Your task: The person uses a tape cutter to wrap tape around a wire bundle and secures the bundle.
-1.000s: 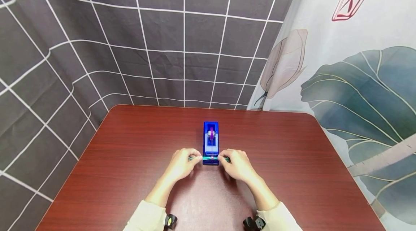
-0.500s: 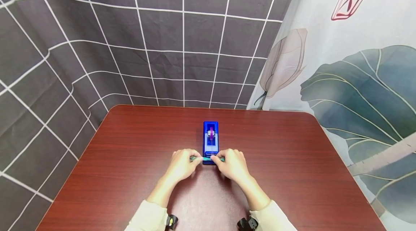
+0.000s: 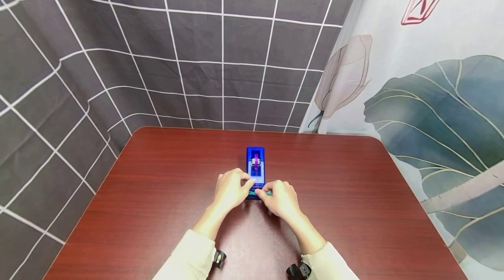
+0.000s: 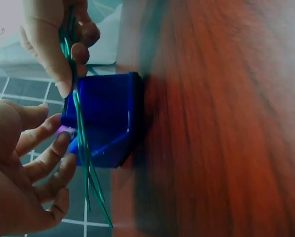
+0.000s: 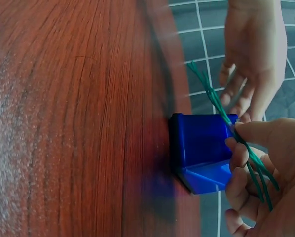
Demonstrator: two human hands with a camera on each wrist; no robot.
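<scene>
A blue tape dispenser (image 3: 256,173) with a purple-centred tape roll stands on the table. My right hand (image 3: 281,199) pinches a bundle of thin green wires (image 4: 82,116) between thumb and forefinger, across the dispenser's near end. The wires' loose ends stick out on both sides of that grip. My left hand (image 3: 231,189) is at the dispenser's near left side, its fingertips beside the cutting end and off the wires. In the left wrist view its fingers (image 4: 49,157) are loosely bent, with a gap to the thumb. Whether they touch the tape's end is unclear.
A reddish-brown wooden table (image 3: 177,162) lies under everything. Behind it hangs a dark grey curtain (image 3: 197,39) with white grid lines. To the right is a white curtain (image 3: 393,52) with leaf prints. Black wrist cameras are strapped at both sleeves.
My left hand has let go of the green wires and moved up and right to the dispenser's cutting end. The right hand first slid left along the wires, then stayed there, still gripping them.
</scene>
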